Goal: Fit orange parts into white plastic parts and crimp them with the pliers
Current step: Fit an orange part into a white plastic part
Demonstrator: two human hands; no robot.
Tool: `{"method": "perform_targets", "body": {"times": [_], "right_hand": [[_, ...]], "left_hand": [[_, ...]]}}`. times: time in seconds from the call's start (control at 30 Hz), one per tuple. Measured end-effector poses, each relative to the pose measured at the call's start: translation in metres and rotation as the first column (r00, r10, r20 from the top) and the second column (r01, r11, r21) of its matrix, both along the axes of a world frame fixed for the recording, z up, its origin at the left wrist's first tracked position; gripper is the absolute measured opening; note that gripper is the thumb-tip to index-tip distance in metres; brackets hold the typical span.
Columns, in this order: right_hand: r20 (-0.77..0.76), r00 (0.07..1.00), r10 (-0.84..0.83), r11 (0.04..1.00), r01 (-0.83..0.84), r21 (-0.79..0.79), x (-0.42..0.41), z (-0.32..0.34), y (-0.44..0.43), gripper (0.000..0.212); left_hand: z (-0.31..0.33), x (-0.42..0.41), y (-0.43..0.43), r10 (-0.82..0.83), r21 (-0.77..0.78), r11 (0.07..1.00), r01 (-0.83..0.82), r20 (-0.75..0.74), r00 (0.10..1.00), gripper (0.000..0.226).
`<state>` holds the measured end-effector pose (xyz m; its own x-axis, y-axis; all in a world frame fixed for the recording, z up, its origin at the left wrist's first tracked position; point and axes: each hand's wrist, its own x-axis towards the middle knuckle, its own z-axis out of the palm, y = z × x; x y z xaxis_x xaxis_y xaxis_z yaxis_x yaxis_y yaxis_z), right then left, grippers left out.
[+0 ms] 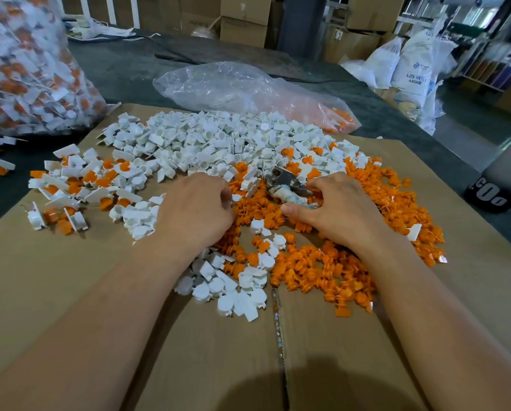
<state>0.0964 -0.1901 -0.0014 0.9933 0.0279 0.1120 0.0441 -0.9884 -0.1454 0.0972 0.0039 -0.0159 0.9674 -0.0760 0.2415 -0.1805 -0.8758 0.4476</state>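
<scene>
Many ribbed orange parts (322,271), round-cupped white parts (212,140), steel pliers (283,180).

White parts (218,137) heaped, orange parts (322,268) strewn, pliers (283,182) atop

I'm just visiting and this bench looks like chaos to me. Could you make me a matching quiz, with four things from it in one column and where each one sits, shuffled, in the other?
Things:
1. pliers
2. stuffed clear bag
3. loose white parts
4. fitted orange-and-white pieces

Places:
A. far left, off the cardboard
B. heaped along the cardboard's far side
C. gripped by the right hand, over the orange parts
D. scattered left of the left hand

Pairs: 1-C, 2-A, 3-B, 4-D.
</scene>
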Motion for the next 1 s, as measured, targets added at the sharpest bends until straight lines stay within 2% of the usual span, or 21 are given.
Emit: {"method": "perform_targets", "body": {"times": [0.13,0.17,0.23,0.33,0.5,0.63,0.7,0.77,0.87,0.93,1.0], "right_hand": [[0.223,0.966,0.131,0.976,-0.165,0.142,-0.005,0.007,0.005,0.049],[0.261,0.948,0.182,0.957,-0.232,0.174,-0.007,0.008,0.008,0.040],[0.237,0.925,0.296,0.923,-0.341,0.177,-0.012,0.008,0.015,0.027],[0.099,0.902,0.421,0.898,-0.429,0.094,-0.013,0.003,0.021,0.023],[0.021,0.907,0.420,0.906,-0.420,0.053,-0.008,0.001,0.024,0.024],[0.042,0.888,0.458,0.888,-0.459,0.028,-0.007,-0.003,0.025,0.018],[0.117,0.885,0.451,0.881,-0.462,0.099,-0.008,-0.004,0.023,0.016],[0.198,0.898,0.393,0.868,-0.433,0.244,-0.010,0.000,0.021,0.015],[0.350,0.879,0.324,0.786,-0.456,0.418,-0.014,0.005,0.022,0.011],[0.402,0.877,0.262,0.707,-0.458,0.539,-0.017,0.007,0.025,0.019],[0.410,0.882,0.233,0.668,-0.452,0.592,-0.020,0.008,0.028,0.030]], "left_hand": [[0.001,0.001,0.001,0.022,-0.075,0.997,-0.020,0.032,0.999,0.012],[0.001,0.001,0.002,0.029,-0.135,0.991,-0.023,0.043,0.999,0.013],[0.005,-0.001,0.002,0.029,-0.328,0.945,-0.016,0.036,0.999,0.014],[0.009,-0.005,0.001,-0.009,-0.590,0.808,0.004,-0.005,1.000,0.018],[0.017,-0.008,-0.002,-0.178,-0.861,0.508,-0.028,-0.137,0.974,0.019],[0.020,-0.008,-0.002,-0.283,-0.936,0.344,-0.075,-0.180,0.942,0.022],[0.021,-0.008,-0.002,-0.306,-0.954,0.287,-0.090,-0.181,0.935,0.021],[0.022,-0.009,-0.002,-0.322,-0.958,0.268,-0.098,-0.185,0.929,0.020],[0.023,-0.011,-0.004,-0.347,-0.956,0.275,-0.104,-0.200,0.917,0.021],[0.023,-0.013,-0.005,-0.370,-0.955,0.281,-0.100,-0.203,0.907,0.020],[0.024,-0.014,-0.006,-0.401,-0.957,0.279,-0.082,-0.194,0.895,0.019]]}}
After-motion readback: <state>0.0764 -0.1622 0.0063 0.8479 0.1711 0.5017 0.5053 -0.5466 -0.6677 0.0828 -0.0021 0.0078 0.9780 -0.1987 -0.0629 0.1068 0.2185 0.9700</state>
